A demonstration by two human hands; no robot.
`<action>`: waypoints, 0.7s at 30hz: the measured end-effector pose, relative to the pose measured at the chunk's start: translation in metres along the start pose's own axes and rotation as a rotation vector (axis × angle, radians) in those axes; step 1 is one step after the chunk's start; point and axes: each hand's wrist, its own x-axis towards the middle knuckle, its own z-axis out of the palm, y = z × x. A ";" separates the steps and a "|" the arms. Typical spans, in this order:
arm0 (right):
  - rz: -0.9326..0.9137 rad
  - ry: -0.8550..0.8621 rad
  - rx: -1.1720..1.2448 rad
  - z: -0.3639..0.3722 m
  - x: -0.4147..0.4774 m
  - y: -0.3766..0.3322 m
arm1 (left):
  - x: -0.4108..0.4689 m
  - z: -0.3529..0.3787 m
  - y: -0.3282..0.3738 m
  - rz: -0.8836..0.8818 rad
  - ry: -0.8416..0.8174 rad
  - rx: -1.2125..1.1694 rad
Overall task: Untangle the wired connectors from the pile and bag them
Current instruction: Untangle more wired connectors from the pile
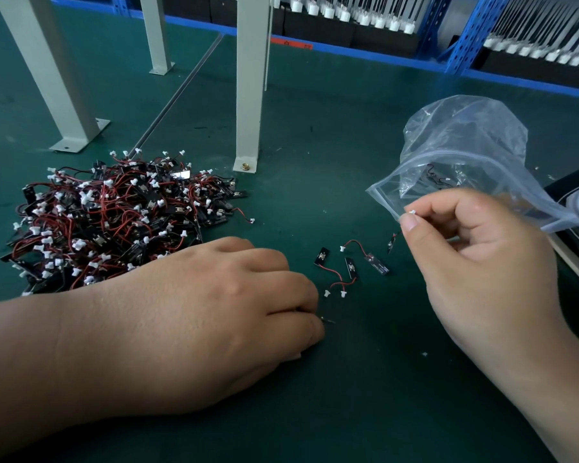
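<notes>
Head view: the right hand (475, 255) pinches a white-plugged, red-wired connector (411, 212) by its plug at the mouth of the clear plastic zip bag (465, 138), so bagging looks to be in hand. The left hand (234, 302) lies curled on the green bench (315, 128) beside the tangled pile (114, 222); whether it grips anything I cannot tell. Next, the connector needs to go past the bag's rim.

Tangled connector pile (114, 222), open clear bag (465, 155)

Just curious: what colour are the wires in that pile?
The wires are mostly red, some black; head view.
</notes>
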 end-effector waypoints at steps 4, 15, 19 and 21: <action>-0.027 -0.024 -0.083 -0.002 0.000 -0.002 | 0.000 0.000 0.001 -0.004 -0.002 -0.008; -0.026 -0.038 -0.088 -0.001 -0.001 -0.006 | 0.000 0.000 0.000 0.000 0.003 -0.009; -0.023 -0.034 -0.041 -0.003 0.000 -0.006 | -0.001 0.001 0.000 0.000 0.007 -0.010; -0.011 -0.039 -0.018 -0.004 0.001 -0.005 | -0.001 0.000 0.000 0.004 0.011 -0.010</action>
